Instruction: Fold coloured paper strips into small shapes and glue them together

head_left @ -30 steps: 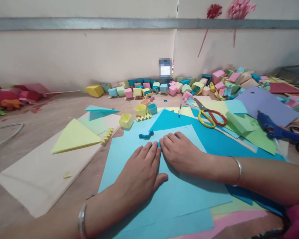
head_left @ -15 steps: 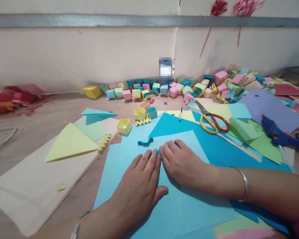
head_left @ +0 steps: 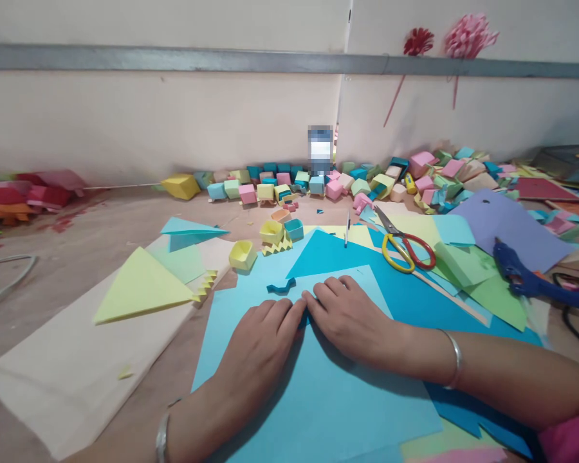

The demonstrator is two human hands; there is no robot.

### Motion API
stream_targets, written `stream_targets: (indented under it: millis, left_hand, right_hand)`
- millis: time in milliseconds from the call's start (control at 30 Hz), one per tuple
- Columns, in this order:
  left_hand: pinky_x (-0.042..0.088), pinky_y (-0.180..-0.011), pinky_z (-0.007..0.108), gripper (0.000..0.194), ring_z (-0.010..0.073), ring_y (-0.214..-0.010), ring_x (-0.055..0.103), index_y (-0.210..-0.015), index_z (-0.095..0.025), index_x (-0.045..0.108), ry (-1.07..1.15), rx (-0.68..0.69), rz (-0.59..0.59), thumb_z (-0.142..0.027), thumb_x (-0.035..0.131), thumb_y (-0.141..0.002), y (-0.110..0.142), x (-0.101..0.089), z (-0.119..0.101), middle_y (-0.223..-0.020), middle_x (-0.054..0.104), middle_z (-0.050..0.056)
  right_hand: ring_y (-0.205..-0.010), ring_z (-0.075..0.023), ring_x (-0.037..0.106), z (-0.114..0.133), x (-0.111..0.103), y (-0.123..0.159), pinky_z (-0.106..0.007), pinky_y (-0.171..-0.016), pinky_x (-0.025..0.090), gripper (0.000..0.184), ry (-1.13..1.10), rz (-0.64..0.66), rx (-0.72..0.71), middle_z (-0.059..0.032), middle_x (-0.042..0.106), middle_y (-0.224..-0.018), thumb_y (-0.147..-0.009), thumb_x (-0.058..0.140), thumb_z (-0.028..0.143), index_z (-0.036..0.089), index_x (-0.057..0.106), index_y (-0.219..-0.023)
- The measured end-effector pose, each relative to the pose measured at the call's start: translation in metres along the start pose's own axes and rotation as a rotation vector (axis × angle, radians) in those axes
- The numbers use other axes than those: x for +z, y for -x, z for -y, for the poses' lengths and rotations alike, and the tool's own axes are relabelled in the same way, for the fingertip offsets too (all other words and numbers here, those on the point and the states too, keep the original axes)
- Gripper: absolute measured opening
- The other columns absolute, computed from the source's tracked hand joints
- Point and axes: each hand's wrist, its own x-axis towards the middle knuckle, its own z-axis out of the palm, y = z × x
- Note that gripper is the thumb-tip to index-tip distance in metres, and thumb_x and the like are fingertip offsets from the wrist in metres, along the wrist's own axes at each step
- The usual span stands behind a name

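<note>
My left hand and my right hand meet fingertip to fingertip over a light blue paper sheet. Both have curled fingers, closed on a small dark blue piece of paper that is mostly hidden beneath them. Just beyond the fingertips lies a wavy, folded blue paper strip. Behind it is a darker blue triangle of paper. Small open paper boxes, a yellow one and a teal one, stand beside a zigzag yellow strip.
Scissors with yellow and red handles lie right of centre, near a pen. A blue glue gun rests at the right. Several small paper cubes line the wall, with a phone upright behind them. A folded yellow sheet lies left.
My left hand's fingers have curled in and its thumb has tucked under. The right hand stays against it. The whole view has shifted slightly.
</note>
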Motion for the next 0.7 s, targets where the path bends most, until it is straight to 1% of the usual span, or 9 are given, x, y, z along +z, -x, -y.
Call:
stream_targets:
  millis: [100, 200, 267, 333, 433, 533, 600, 633, 700]
  left_hand:
    - [0.054, -0.071, 0.043, 0.031, 0.0257, -0.084, 0.061, -0.12, -0.012, 0.053, 0.064, -0.061, -0.004, -0.011, 0.046, -0.091, -0.001, -0.002, 0.002, -0.099, 0.067, 0.012]
    - [0.053, -0.069, 0.043, 0.03, 0.0254, -0.083, 0.06, -0.122, -0.013, 0.053, 0.112, -0.095, -0.042, -0.014, 0.044, -0.093, -0.002, -0.004, 0.005, -0.096, 0.066, 0.012]
    - [0.052, -0.069, 0.042, 0.029, 0.0247, -0.081, 0.06, -0.121, -0.014, 0.054, 0.153, -0.097, -0.074, -0.014, 0.044, -0.094, -0.003, -0.005, 0.007, -0.093, 0.066, 0.011]
    - [0.053, -0.072, 0.042, 0.024, 0.0245, -0.084, 0.061, -0.116, -0.015, 0.057, 0.223, -0.119, -0.112, -0.017, 0.047, -0.094, -0.003, -0.007, 0.009, -0.094, 0.066, 0.011]
    - [0.055, -0.079, 0.039, 0.025, 0.0242, -0.097, 0.063, -0.116, -0.017, 0.058, 0.426, -0.188, -0.149, -0.028, 0.052, -0.094, -0.002, -0.013, 0.009, -0.108, 0.065, 0.012]
    - [0.058, -0.081, 0.032, 0.031, 0.0202, -0.102, 0.065, -0.124, -0.021, 0.054, 0.659, -0.284, -0.114, -0.031, 0.049, -0.095, -0.001, -0.017, 0.008, -0.119, 0.065, 0.009]
    - [0.058, -0.084, 0.03, 0.033, 0.0183, -0.103, 0.066, -0.127, -0.024, 0.053, 0.748, -0.329, -0.073, -0.032, 0.051, -0.095, -0.001, -0.017, 0.007, -0.12, 0.066, 0.006]
    - [0.057, -0.086, 0.03, 0.033, 0.018, -0.104, 0.066, -0.127, -0.025, 0.054, 0.769, -0.338, -0.055, -0.032, 0.053, -0.094, -0.001, -0.017, 0.007, -0.12, 0.067, 0.005]
    - [0.056, -0.089, 0.032, 0.032, 0.0183, -0.105, 0.066, -0.125, -0.026, 0.056, 0.772, -0.347, -0.033, -0.032, 0.055, -0.093, -0.002, -0.014, 0.008, -0.119, 0.069, 0.004]
  right_hand:
    - [-0.082, -0.0231, 0.044, -0.005, -0.001, -0.002, -0.036, -0.068, 0.027, 0.017, -0.091, -0.017, 0.011, -0.0101, 0.058, -0.091, -0.091, 0.044, 0.008, 0.013, 0.059, -0.096]
    - [-0.085, -0.0218, 0.044, -0.008, 0.004, -0.004, -0.035, -0.069, 0.027, 0.015, -0.147, -0.098, 0.006, -0.0092, 0.06, -0.091, -0.093, 0.046, 0.01, 0.014, 0.061, -0.092]
    - [-0.085, -0.0202, 0.045, -0.01, 0.009, -0.004, -0.035, -0.07, 0.027, 0.017, -0.163, -0.173, -0.024, -0.0074, 0.061, -0.088, -0.094, 0.046, 0.011, 0.014, 0.062, -0.09]
    - [-0.081, -0.0185, 0.046, -0.012, 0.011, -0.004, -0.034, -0.07, 0.028, 0.02, -0.164, -0.265, -0.054, -0.0052, 0.061, -0.081, -0.094, 0.047, 0.011, 0.015, 0.062, -0.083]
    - [-0.078, -0.0175, 0.049, -0.014, 0.008, -0.004, -0.035, -0.07, 0.031, 0.022, -0.15, -0.451, -0.087, -0.004, 0.061, -0.073, -0.092, 0.05, 0.01, 0.015, 0.063, -0.075]
    - [-0.077, -0.0172, 0.052, -0.015, 0.001, -0.003, -0.035, -0.07, 0.034, 0.017, -0.135, -0.616, -0.142, -0.0038, 0.063, -0.072, -0.089, 0.055, 0.01, 0.014, 0.065, -0.076]
    - [-0.076, -0.017, 0.055, -0.015, -0.002, -0.002, -0.036, -0.07, 0.036, 0.013, -0.133, -0.69, -0.176, -0.0039, 0.066, -0.074, -0.089, 0.056, 0.012, 0.014, 0.066, -0.08]
    - [-0.076, -0.017, 0.055, -0.015, -0.002, -0.002, -0.036, -0.07, 0.037, 0.013, -0.137, -0.711, -0.188, -0.0041, 0.067, -0.076, -0.089, 0.057, 0.012, 0.014, 0.067, -0.082]
    - [-0.077, -0.0171, 0.057, -0.015, -0.001, -0.002, -0.036, -0.071, 0.038, 0.011, -0.151, -0.699, -0.195, -0.0047, 0.069, -0.081, -0.089, 0.057, 0.012, 0.014, 0.067, -0.085]
